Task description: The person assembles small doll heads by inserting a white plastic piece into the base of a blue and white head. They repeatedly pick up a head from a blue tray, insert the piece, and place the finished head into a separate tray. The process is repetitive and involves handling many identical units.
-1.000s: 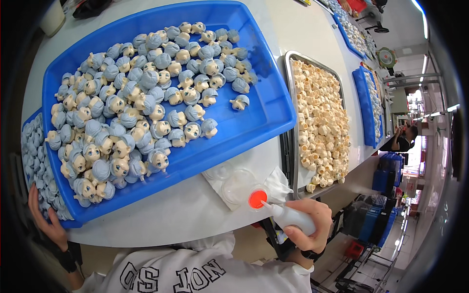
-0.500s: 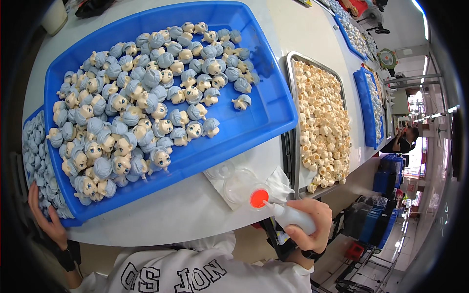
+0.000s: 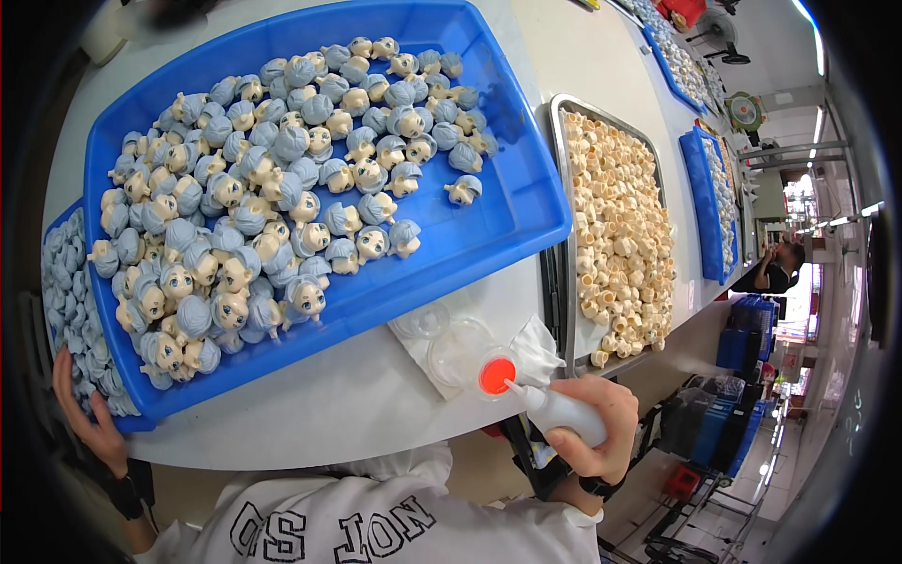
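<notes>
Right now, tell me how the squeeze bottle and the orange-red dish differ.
The squeeze bottle is whitish; the dish is bright orange-red inside. The bottle is long with a thin nozzle; the dish is round. The bottle is tilted in the right hand; no hand holds the dish. Both are near the edge of the table, nozzle tip overlapping the dish in view.

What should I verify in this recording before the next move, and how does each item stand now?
1. Squeeze bottle held in the right hand: ok, fingers wrapped around it.
2. Nozzle pointed toward the red contents of the clear round dish: ok.
3. Nozzle tip clear of those contents: cannot tell, they overlap in this view.
4. Left hand free: cannot tell, it lies at the pale-blue molded pieces, grip unclear.
5. Doll heads contained: ok, inside the large blue tray.
</notes>
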Demonstrator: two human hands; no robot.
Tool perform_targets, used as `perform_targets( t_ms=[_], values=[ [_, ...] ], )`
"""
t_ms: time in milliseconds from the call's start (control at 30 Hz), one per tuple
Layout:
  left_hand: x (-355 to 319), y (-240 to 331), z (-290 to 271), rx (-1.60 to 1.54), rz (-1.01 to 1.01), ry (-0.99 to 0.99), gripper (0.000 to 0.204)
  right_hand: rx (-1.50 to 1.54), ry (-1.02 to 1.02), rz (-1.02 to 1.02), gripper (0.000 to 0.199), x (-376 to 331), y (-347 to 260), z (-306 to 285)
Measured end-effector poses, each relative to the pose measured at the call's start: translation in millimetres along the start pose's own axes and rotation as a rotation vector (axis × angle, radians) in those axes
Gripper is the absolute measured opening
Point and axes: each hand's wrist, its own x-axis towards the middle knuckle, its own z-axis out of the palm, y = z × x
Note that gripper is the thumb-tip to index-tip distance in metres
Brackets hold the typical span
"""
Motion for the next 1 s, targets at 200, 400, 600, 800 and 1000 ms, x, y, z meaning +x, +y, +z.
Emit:
perform_targets(
  t_ms=[200,400,600,800,1000],
  values=[
    [-1,-1,-1,0.010,0.000,0.002,0.043,-0.003,-0.002,0.014,0.040,-2,1,1],
    [1,1,0,0.002,0.010,0.008,0.042,-0.011,0.022,-0.007,0.040,-2,0,1],
    [0,0,0,0.002,0.012,0.010,0.042,-0.025,-0.047,0.079,0.041,-10,8,8],
    [1,2,-2,0.005,0.005,0.013,0.042,0.041,0.001,0.130,0.035,-14,12,19],
    [2,4,-1,-0.021,0.019,0.046,0.040,0.202,0.202,0.276,0.031,-23,21,21]
  ],
)
